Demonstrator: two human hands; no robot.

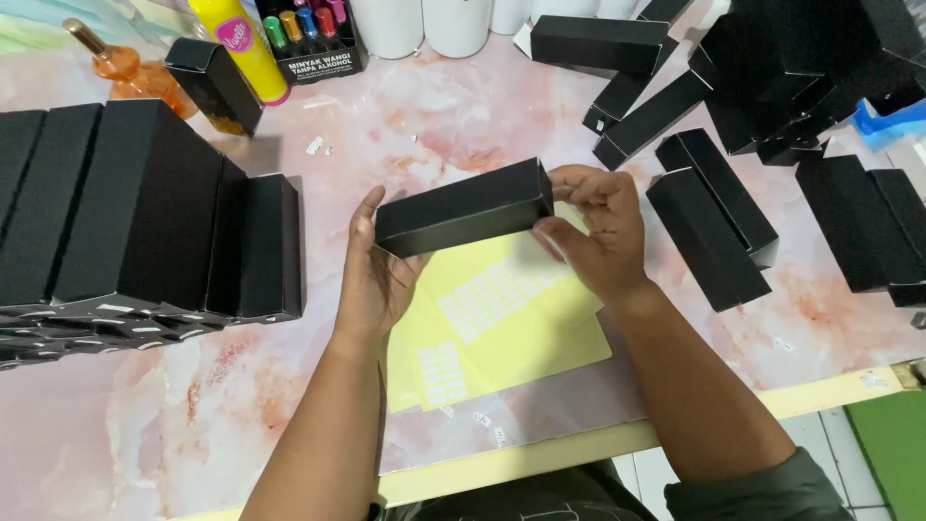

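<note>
Box, long and black, is up off the table between your two hands, lying crosswise and tilted a little, its right end higher. Your left hand cups the left end from below and behind, fingers curled round it, palm under the corner. Your right hand is closed on the right end, thumb and fingertips pinching at the end face, where the flap would sit; whether that flap is tucked or loose, I cannot tell from here.

Directly under your hands lies the yellow sheet with rows of small white labels; several spots look already peeled. A few loose scraps sit near the table edge, just your side of the sheet.

By my read, you are finishing the right end of this box, closing it or pressing a label there. The next move looks like a careful one: hold the left end steady, keep the box square so it does not crush, and press evenly with the right fingertips.

Left of your left hand stands a row of black boxes, packed side by side. Beyond and right of your right hand, more boxes lie scattered, well apart from your grip. Further out past your hands are a yellow bottle and an orange bottle.
</note>
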